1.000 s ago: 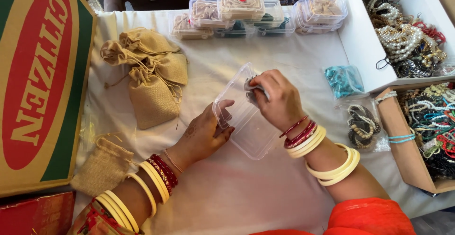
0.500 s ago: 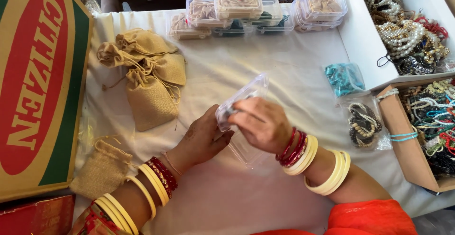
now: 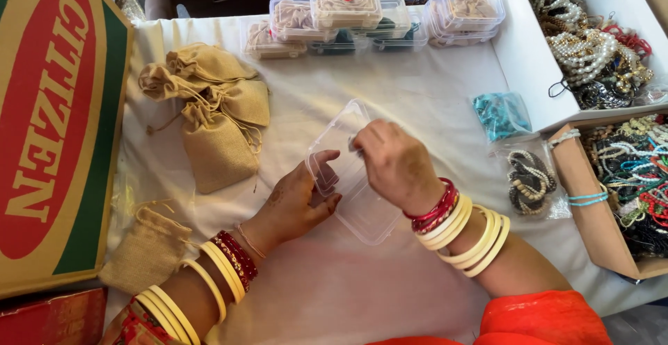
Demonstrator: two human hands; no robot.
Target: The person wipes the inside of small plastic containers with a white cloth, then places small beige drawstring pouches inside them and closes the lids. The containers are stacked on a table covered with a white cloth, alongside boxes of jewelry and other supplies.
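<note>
Both hands are working a clear plastic box [image 3: 355, 192] lying open on the white-clothed surface [image 3: 390, 94], roughly centre. Left hand [image 3: 296, 202] is gripping the box's near-left edge, thumb lying over the rim, fingers [image 3: 327, 206] closed on it. Right hand [image 3: 396, 164] is sitting over the box's upper part, fingers curled and pinching something small and dark (too small to identify). Box lid is angling up toward the far side, under the right hand.

Around it: burlap drawstring pouches [image 3: 216, 112] are lying in a pile left of the box, one more pouch [image 3: 146, 247] near the left forearm. Stacked small clear boxes [image 3: 348, 7] are sitting along the far edge. Bagged turquoise beads [image 3: 501, 115] and a bagged bead strand [image 3: 525, 181] are lying to the right, beside cardboard trays of jewellery [image 3: 626, 171]. Large printed carton [image 3: 56, 129] is standing at far left.
</note>
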